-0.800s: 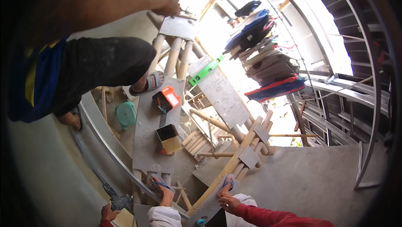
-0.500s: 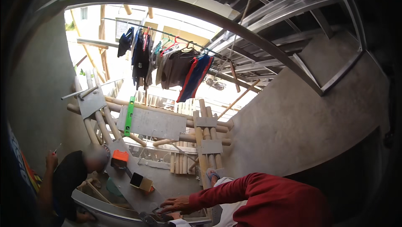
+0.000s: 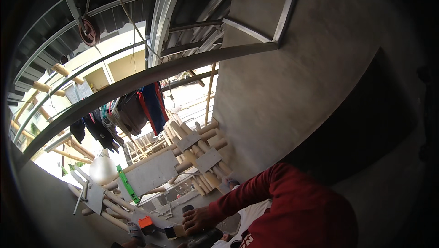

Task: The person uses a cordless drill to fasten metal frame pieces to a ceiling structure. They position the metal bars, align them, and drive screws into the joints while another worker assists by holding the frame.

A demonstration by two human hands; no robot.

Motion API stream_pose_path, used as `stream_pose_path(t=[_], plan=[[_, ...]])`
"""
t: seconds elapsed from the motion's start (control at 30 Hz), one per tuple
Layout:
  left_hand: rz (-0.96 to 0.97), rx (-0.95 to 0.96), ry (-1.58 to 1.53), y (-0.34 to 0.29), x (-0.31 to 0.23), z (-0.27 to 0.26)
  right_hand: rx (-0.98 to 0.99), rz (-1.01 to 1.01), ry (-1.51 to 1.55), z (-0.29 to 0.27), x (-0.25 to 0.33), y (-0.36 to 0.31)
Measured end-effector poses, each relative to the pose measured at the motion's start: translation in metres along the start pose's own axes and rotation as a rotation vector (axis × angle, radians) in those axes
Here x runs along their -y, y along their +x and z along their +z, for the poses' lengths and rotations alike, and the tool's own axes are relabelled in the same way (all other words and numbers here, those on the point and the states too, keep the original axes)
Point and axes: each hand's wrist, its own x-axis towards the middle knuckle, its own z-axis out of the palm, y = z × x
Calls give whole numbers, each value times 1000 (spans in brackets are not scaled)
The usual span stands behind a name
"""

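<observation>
My right hand (image 3: 196,221), in a red sleeve, is low in the middle with its fingers bent downward. It appears to grip something beneath it that I cannot make out. A dark round-ended piece (image 3: 187,208) shows just beyond the knuckles, and a dark bulky object (image 3: 206,238) lies below the palm. Beside that object only a little of what seems to be my left hand (image 3: 227,237) shows; its fingers are hidden. Left of my right hand, a small open cardboard box (image 3: 175,232) stands next to an orange and black case (image 3: 146,224).
A green spirit level (image 3: 127,184) lies across a grey board (image 3: 151,171) on round wooden poles. Clothes (image 3: 153,106) hang beyond it. A metal beam (image 3: 183,67) crosses overhead, with a concrete wall (image 3: 311,74) at right. Someone's sandalled foot (image 3: 133,230) is at lower left.
The whole view has tilted and swung right. My right hand has gone from stretched fingers to bent ones. The person in black at left has mostly left the picture.
</observation>
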Motion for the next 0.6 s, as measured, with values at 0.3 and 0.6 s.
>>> stream_pose_path(t=[0.3,0.6], plan=[[646,-136,353,160,-170,-60,-151,231,-150,-91,-18,-119],[571,-284,-1048,397,-289,-127,-1131,338,1572,-162,-4,-264]])
